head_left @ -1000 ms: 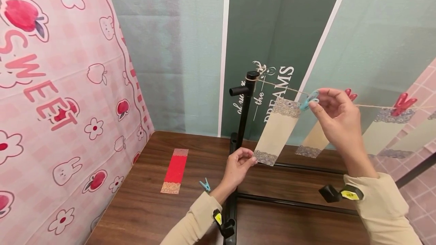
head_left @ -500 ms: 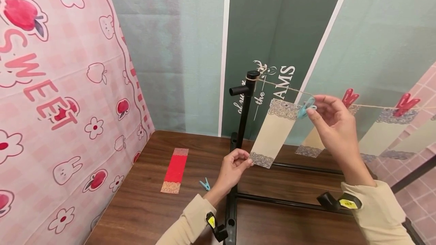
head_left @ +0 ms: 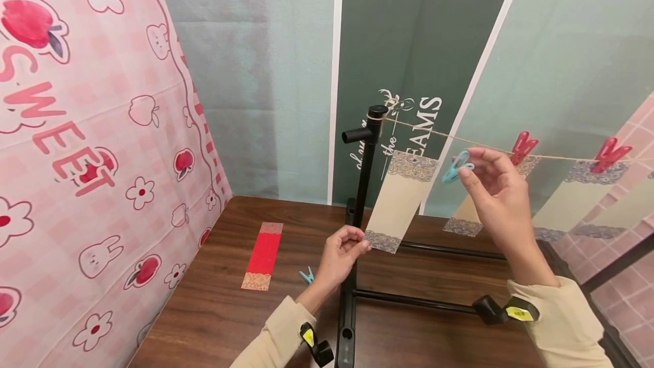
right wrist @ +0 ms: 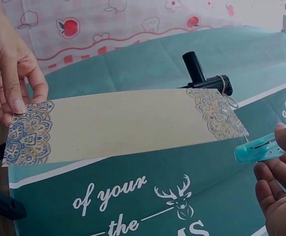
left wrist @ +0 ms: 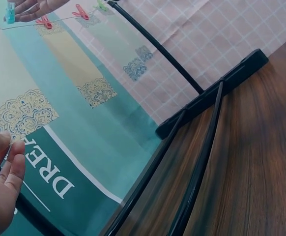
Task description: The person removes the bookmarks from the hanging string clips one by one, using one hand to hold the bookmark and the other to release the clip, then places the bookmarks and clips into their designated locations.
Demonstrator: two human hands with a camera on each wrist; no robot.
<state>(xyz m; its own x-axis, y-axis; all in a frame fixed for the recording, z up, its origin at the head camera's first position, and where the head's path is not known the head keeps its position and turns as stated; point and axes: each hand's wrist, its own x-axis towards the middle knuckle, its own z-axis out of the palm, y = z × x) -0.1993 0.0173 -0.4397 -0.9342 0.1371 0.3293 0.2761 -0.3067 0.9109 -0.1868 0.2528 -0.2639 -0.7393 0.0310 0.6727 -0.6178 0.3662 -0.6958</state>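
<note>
My left hand point(head_left: 339, 257) pinches the lower corner of a cream paper bookmark point(head_left: 401, 203) with patterned lace-like bands at both ends. The bookmark slants upward, its top just below the string point(head_left: 434, 130). In my right hand point(head_left: 498, 203) a light-blue clothespin point(head_left: 457, 168) is pinched between thumb and fingers, to the right of the bookmark's upper end. In the right wrist view the clothespin's tip point(right wrist: 240, 153) lies very close to the bookmark's corner point(right wrist: 243, 132); whether they touch, I cannot tell. The left wrist view shows my left fingertips point(left wrist: 16, 150) on the bookmark's patterned end.
Further right, red clothespins point(head_left: 612, 155) hold several similar bookmarks on the string. A black post point(head_left: 365, 180) and lower bars point(head_left: 419, 301) form the stand. On the wooden table point(head_left: 204, 311) lie a red bookmark point(head_left: 263, 254) and another light-blue clothespin point(head_left: 307, 275).
The bookmark and my left hand have shifted left and slightly down. My right hand has drawn the clothespin left and down, away from the string, and a gap shows beside the bookmark.
</note>
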